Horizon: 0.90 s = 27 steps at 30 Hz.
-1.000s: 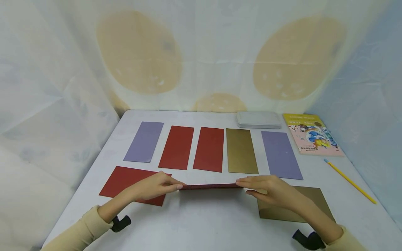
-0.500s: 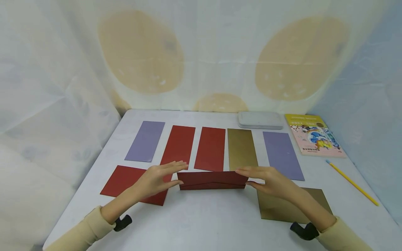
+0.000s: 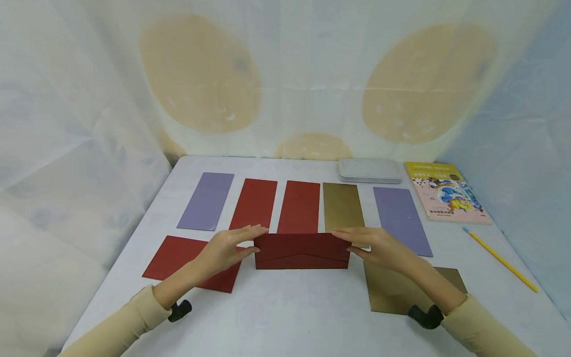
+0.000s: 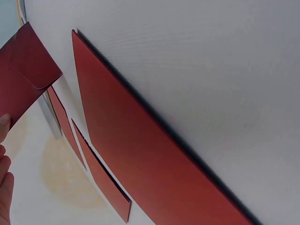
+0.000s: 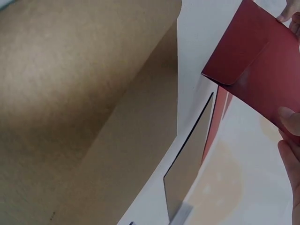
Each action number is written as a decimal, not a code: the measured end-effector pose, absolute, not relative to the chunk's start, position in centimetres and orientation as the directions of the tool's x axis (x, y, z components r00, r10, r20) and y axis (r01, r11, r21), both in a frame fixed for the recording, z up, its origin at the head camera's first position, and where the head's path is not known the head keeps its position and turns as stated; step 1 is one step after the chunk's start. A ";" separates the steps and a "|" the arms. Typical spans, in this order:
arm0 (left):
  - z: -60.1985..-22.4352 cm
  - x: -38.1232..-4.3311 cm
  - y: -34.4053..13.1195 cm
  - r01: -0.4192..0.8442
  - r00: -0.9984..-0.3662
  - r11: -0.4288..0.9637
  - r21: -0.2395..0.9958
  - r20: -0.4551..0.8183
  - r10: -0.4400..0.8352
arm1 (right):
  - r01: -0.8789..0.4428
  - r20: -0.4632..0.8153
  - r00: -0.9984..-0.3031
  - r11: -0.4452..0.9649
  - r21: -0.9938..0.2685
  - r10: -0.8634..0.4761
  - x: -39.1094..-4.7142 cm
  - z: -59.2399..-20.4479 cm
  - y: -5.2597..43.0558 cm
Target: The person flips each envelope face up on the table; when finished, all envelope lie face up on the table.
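Observation:
A dark red envelope [image 3: 302, 252] stands upright on its long edge at mid-table, its flap side toward me. At its upper left corner my left hand [image 3: 224, 248] pinches it, thumb on the near side and fingers behind. The upper right corner is pinched by my right hand [image 3: 379, 247] in the same way. In the right wrist view the right thumb presses the envelope [image 5: 262, 61]. Below my left wrist lies a red envelope [image 3: 171, 258], and a gold envelope [image 3: 388, 292] lies under my right forearm.
Along the back lie a purple envelope [image 3: 206, 201], two red ones, a gold one [image 3: 343, 206] and another purple envelope [image 3: 403, 220]. A white flat case [image 3: 369, 171], a picture book [image 3: 448, 193] and a yellow pencil [image 3: 499, 259] are at the right.
The dark red envelope has tipped from nearly edge-on to me to showing its flap side, its top edge rising. Both hands have moved up with it; the left fingers now pinch its corner again.

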<state>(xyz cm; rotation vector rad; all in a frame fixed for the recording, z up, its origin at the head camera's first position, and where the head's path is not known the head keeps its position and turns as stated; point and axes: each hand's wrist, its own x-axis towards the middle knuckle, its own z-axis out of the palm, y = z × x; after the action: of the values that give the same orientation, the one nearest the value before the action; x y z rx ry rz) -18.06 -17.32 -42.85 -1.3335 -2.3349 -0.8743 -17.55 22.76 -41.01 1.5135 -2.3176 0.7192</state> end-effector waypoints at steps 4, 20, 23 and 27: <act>-43.1 -18.5 -17.2 0.842 -0.539 0.398 0.365 0.523 0.660 | -0.919 0.494 -0.394 0.311 -0.244 -0.775 -18.0 -41.1 22.8; -43.2 -18.5 -17.2 0.752 -0.624 0.430 0.500 0.327 0.710 | -0.824 0.292 -0.537 0.417 -0.384 -0.792 -17.1 -41.7 23.0; -43.3 -18.4 -17.3 0.753 -0.623 0.442 0.487 0.312 0.717 | -0.821 0.281 -0.534 0.410 -0.397 -0.797 -16.9 -42.1 23.1; -43.5 -18.2 -17.3 0.747 -0.626 0.455 0.485 0.283 0.727 | -0.814 0.266 -0.534 0.404 -0.417 -0.802 -16.7 -42.5 23.2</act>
<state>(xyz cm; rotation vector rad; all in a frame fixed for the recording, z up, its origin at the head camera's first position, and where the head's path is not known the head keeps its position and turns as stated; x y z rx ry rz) -18.25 -17.27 -43.53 -1.3422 -2.6498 -0.9103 -16.71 23.18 -42.54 1.5044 -2.6120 0.7970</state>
